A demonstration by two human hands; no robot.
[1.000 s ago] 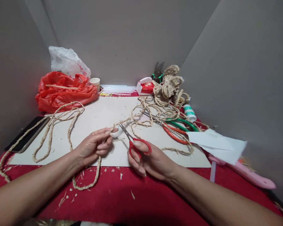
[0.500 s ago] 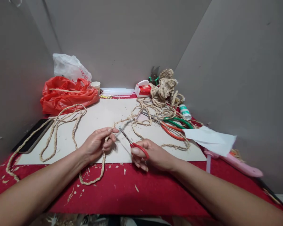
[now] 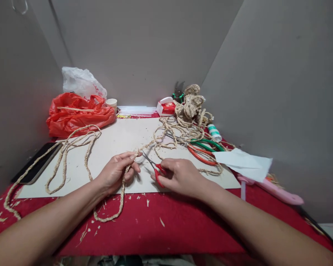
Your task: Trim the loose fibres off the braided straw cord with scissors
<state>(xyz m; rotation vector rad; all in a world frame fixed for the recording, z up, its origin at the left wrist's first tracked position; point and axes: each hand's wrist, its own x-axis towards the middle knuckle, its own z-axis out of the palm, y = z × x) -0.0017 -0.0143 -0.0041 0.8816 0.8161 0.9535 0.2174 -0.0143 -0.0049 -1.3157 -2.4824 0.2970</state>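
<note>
A braided straw rope (image 3: 122, 201) runs up through my left hand (image 3: 120, 170), which pinches it between thumb and fingers. From that pinch the rope carries on to the right, toward a tangled pile. Red-handled scissors (image 3: 157, 170) are in my right hand (image 3: 180, 175), with fingers in the handle loops. Their blades point up and left, and the tips are at the rope just beside my left fingertips. Whether the blades touch the rope I cannot tell. Loose loops of the same rope lie on the white board (image 3: 119, 135) at the left.
A red plastic bag (image 3: 77, 120), a paper cup (image 3: 111, 103) and a phone (image 3: 34, 164) are at the left. The rope pile (image 3: 192, 105), green-handled scissors (image 3: 211, 143), orange-handled scissors (image 3: 201, 156), white paper (image 3: 244, 162) and a pink glue gun (image 3: 280, 192) are at the right.
My right hand has turned over, palm down, and the scissors now show their two handles spread apart. The blade tips have come closer to the rope at my left fingertips.
</note>
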